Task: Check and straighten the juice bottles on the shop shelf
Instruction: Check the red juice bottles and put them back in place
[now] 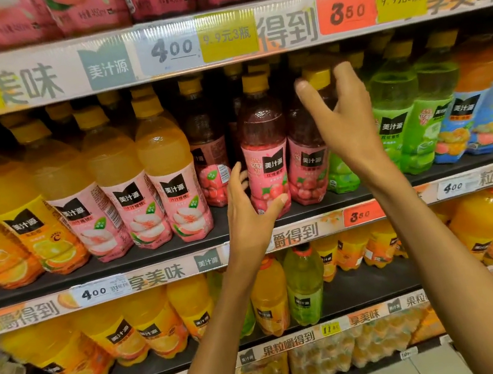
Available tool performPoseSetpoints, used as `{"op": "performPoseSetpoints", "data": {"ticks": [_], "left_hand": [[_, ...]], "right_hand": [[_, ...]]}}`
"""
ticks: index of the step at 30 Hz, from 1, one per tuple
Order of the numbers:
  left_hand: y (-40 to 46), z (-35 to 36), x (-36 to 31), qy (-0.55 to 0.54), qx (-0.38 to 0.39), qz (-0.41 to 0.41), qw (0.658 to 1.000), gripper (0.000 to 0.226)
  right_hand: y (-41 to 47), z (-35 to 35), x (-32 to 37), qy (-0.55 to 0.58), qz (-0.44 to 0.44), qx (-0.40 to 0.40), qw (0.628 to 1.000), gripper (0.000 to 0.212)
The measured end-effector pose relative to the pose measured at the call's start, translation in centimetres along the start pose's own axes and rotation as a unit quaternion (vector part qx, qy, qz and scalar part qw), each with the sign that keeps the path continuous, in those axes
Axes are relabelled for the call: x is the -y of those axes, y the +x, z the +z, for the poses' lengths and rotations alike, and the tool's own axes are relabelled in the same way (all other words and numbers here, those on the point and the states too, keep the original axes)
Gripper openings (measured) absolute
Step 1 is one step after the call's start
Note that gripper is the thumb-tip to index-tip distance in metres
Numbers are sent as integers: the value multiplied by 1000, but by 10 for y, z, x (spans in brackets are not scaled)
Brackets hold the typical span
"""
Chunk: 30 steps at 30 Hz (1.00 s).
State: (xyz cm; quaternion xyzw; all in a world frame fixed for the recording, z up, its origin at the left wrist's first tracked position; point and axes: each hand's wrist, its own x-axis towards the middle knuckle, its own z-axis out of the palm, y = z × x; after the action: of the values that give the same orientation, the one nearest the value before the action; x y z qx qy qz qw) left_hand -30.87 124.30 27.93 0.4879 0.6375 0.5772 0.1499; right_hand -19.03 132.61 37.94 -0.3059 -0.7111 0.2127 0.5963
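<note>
Bottles of dark red juice, yellow-capped, stand mid-shelf (184, 251): my left hand (247, 212) grips the front pink-labelled plastic bottle (262, 140) low, my right hand (339, 118) clasps its neighbour bottle (306, 160) just under the cap.

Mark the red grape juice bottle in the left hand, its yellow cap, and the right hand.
red grape juice bottle (261, 128): head view, clear upper body
yellow cap (255, 82): head view, side
right hand (344, 123): head view, back
</note>
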Motion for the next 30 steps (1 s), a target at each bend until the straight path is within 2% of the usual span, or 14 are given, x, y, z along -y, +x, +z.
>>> {"op": "performPoseSetpoints", "data": {"ticks": [2, 5, 8, 10, 12, 13, 18, 20, 22, 24, 25, 26, 28, 30], "left_hand": [[-12, 0, -4, 12, -36, 18, 999, 84], [-35, 0, -14, -28, -82, 54, 995, 70], [-55, 0, -30, -109, -91, 48, 989, 53], [-62, -1, -38, -138, 18, 30, 990, 44], [-70, -1, -48, -218, 174, -45, 959, 32], [-73, 0, -50, -254, 211, -80, 940, 28], [-91, -1, -44, -328, 236, -143, 904, 37], [-99, -3, -41, -353, 279, -153, 880, 47], [-105, -1, -40, -385, 316, -176, 849, 51], [-107, 6, -39, -393, 323, -195, 839, 54], [-108, 9, -40, -373, 306, -197, 853, 55], [-107, 10, -41, -344, 277, -200, 875, 54], [-104, 12, -42, -260, 201, -194, 924, 53], [-102, 21, -45, -218, 173, -165, 946, 61]], "right_hand": [[-4, -5, 2, 10, -17, 22, 1000, 38], [-13, -14, 10, 54, -38, 19, 998, 23], [-24, -25, 20, 164, 11, 12, 986, 17], [-29, -33, 28, 239, 87, 19, 967, 11], [-35, -37, 32, 312, 177, 45, 932, 12], [-38, -38, 33, 331, 203, 57, 920, 14], [-51, -44, 20, 380, 256, 109, 882, 24], [-56, -44, 11, 421, 303, 157, 840, 30], [-64, -40, 8, 502, 358, 206, 760, 41], [-67, -36, 9, 584, 366, 229, 688, 43], [-67, -36, 9, 596, 357, 227, 683, 41], [-65, -38, 8, 588, 349, 220, 696, 39], [-58, -46, 6, 510, 344, 192, 765, 38], [-53, -56, 3, 409, 322, 152, 840, 36]]}}
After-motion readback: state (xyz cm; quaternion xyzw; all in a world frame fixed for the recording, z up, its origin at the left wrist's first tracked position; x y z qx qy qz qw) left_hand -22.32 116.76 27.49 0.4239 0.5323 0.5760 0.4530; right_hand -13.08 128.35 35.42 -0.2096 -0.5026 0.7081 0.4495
